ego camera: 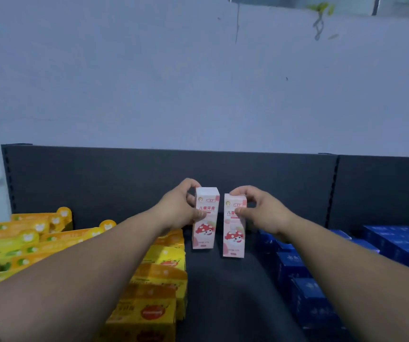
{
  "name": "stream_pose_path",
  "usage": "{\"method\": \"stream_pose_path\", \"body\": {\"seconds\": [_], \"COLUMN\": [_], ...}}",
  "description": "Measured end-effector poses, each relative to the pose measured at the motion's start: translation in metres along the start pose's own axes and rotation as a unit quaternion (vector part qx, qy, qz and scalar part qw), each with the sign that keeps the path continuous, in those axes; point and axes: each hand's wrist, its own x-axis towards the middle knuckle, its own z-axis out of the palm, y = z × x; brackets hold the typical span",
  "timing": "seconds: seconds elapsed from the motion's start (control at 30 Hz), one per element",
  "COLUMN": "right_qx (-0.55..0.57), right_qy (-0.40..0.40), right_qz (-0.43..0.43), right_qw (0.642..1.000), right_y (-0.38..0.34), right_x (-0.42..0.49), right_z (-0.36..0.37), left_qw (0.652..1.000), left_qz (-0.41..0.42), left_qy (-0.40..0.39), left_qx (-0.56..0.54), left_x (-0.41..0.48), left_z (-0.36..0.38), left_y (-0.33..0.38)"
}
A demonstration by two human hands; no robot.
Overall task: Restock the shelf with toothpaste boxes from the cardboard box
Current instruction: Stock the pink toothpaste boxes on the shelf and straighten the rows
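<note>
Two pink toothpaste boxes with a red mushroom picture stand upright side by side on the dark shelf [225, 292], near its back panel. My left hand [181, 208] grips the left pink box [205, 228] at its upper part, fingers over the top and thumb on the front. My right hand [260, 208] pinches the right pink box [233, 233] the same way. A narrow gap separates the two boxes. The cardboard box is out of view.
Rows of yellow and orange product boxes [159, 280] fill the shelf to the left. Dark blue boxes [302, 287] fill it to the right. Between them runs a bare dark lane of shelf. A dark back panel [124, 183] and a pale wall rise behind.
</note>
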Motion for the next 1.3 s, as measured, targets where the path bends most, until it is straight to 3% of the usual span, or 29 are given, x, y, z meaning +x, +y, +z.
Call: {"method": "stream_pose_path", "body": {"seconds": [0.57,0.9,1.17,1.3], "right_qx": [0.003,-0.048,-0.14,-0.324], "right_qy": [-0.041,-0.027,0.073,0.169], "right_qz": [0.034,0.027,0.002,-0.043], "right_qw": [0.999,0.998,0.987,0.93], "right_y": [0.017,0.02,0.017,0.008], "right_x": [0.038,0.032,-0.004,-0.048], "right_z": [0.014,0.011,-0.017,-0.047], "left_qw": [0.996,0.993,0.97,0.925], "left_qz": [-0.038,-0.039,0.067,0.161], "left_qy": [-0.066,-0.05,0.057,0.089], "left_qx": [0.044,0.095,0.224,0.333], "left_x": [0.046,0.041,0.023,0.006], "left_z": [0.004,0.005,0.02,0.065], "left_y": [-0.034,-0.027,0.012,0.044]}}
